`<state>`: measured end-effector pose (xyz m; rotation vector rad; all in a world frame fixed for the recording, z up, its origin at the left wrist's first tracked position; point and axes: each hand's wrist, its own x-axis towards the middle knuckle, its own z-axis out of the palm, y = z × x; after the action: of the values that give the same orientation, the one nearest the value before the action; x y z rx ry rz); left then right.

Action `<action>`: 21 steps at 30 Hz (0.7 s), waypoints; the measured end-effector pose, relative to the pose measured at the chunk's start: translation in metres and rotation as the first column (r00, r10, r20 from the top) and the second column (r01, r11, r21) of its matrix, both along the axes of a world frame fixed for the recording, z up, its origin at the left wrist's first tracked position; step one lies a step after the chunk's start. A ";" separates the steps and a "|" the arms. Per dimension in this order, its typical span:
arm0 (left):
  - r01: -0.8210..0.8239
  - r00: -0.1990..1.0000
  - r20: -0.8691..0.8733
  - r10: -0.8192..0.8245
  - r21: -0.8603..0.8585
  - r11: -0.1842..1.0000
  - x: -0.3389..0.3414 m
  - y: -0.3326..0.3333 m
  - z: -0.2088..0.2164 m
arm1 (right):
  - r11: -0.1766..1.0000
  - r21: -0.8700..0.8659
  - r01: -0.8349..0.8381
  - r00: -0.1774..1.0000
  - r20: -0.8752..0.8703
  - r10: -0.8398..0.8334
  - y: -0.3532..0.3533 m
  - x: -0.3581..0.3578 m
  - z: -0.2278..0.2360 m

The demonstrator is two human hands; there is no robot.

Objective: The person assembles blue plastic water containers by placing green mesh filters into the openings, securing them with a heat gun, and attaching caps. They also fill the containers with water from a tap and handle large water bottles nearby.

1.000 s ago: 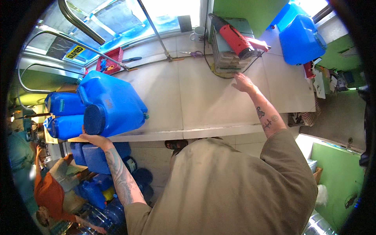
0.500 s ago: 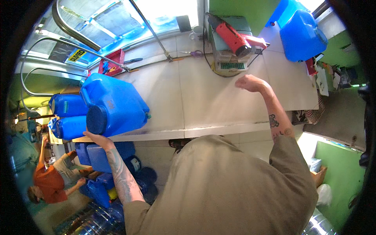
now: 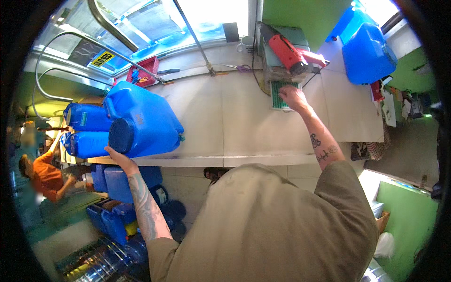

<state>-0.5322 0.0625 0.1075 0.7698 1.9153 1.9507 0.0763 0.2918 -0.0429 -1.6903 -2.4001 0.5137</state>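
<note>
A large blue jug (image 3: 152,120) lies on its side at the left of the counter, its dark blue round cap (image 3: 121,135) facing me. My left hand (image 3: 123,161) is against its cap end from below, with some fingers hidden by the jug. To the right, a small drawer (image 3: 281,109) with green slim contents sticks out of a clear drawer box (image 3: 275,58). Over the drawer, my right hand (image 3: 294,97) has its fingers bent and drawn together at the green contents. Whatever lies between the fingertips is too small to make out.
A red heat gun (image 3: 289,54) rests on top of the box, its cord hanging beside it. Two more blue jugs (image 3: 87,144) are at the far left. Scissors (image 3: 240,68), a mug (image 3: 245,44) and a red basket (image 3: 143,71) line the window side. Another blue jug (image 3: 369,56) stands at right.
The small drawer has come out of its box toward me, and my right hand has moved onto it. My left hand stays at the jug. A person in orange at far left has shifted.
</note>
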 end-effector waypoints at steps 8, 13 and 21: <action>0.116 0.991 0.066 -0.116 0.001 0.993 -0.030 -0.009 -0.011 | 0.982 0.088 0.168 0.986 -0.019 -0.167 0.009 -0.016 -0.042; 0.275 0.957 0.079 -0.279 0.065 0.959 -0.033 -0.025 -0.004 | 0.960 0.206 0.190 0.974 -0.164 -0.158 0.004 -0.015 -0.029; 0.192 0.960 -0.194 -0.202 -0.069 0.979 -0.056 -0.029 0.020 | 0.906 0.408 0.108 0.939 -0.342 0.043 -0.045 -0.057 0.039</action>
<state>-0.5878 0.0338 0.1278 1.1346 1.9047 1.7574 0.0190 0.2471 -0.0042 -1.3241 -2.0400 0.2319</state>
